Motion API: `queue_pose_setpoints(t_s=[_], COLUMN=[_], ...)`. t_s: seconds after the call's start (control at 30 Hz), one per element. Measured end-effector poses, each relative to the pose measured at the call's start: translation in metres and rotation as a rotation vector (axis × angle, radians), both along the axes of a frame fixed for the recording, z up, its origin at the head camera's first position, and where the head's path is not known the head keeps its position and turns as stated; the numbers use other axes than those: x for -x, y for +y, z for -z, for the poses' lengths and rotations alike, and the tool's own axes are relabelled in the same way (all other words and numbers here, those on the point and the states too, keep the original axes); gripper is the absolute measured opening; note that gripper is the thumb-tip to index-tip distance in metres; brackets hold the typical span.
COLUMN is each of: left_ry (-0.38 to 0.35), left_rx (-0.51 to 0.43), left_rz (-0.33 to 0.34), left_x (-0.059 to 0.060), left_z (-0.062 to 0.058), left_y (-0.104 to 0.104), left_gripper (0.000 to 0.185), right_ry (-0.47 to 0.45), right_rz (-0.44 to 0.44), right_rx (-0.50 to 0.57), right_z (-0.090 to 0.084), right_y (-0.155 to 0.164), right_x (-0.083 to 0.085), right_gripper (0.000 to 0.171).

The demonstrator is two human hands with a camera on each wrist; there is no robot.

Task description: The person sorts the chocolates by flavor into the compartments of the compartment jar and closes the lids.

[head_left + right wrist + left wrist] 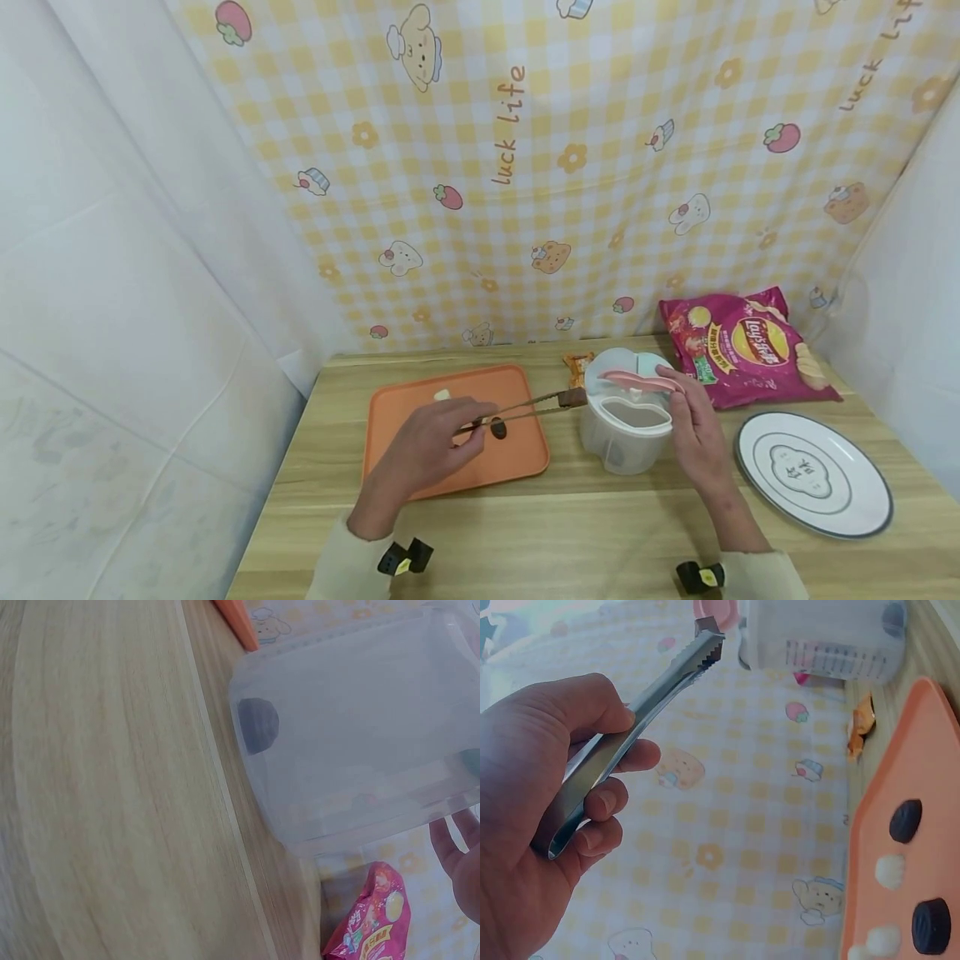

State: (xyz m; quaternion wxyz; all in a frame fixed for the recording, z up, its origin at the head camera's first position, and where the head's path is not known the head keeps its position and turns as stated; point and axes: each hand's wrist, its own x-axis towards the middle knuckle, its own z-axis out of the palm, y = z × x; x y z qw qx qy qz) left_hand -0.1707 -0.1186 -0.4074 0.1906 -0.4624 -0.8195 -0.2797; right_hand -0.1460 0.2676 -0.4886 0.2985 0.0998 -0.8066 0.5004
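My left hand (435,442) grips metal tongs (604,754), whose toothed tips pinch a small brown block (572,397). The block is level with the left rim of a clear plastic container (622,450) with a divided top. One compartment of it is uncovered, and a dark round piece (257,726) shows through the wall near its bottom. My right hand (699,433) is at the container's right side, its thumb and fingers pinching the raised pink lid (637,382). In the right wrist view only part of that hand shows.
Left of the container lies an orange tray (382,433) with dark round pieces (931,926) and white pieces (889,871). An orange wrapper (577,365) lies behind the container. To the right are a purple chip bag (738,346) and a white oval plate (847,475).
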Motion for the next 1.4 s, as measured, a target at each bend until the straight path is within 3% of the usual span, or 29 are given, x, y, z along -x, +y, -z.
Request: queue_pose_setpoints(t_s=[0.47,0.83,1.2,1.4], left_ry=[0.065,0.062,0.084,0.083], left_rx=[0.001,0.095,0.198,0.219], left_rz=[0.082,0.074,0.064,0.06], left_x=[-0.002,-0.002,-0.001,-0.002], left_z=[-0.014,-0.019,-0.027,-0.03], left_y=[0.033,0.056,0.067,0.068], left_gripper=[0.028,0.027,0.024,0.025], right_ry=[-0.023,-0.013,0.019,-0.013], right_rz=[0.023,0.024,0.009,0.013], right_rx=[0.007,0.001,-0.001,0.023], right_z=[0.003,0.003,0.0,0.001], right_y=[0.0,0.0,0.0,-0.001], right_x=[0.002,0.001,0.001,0.0], right_gripper=[0.034,0.035,0.034,0.034])
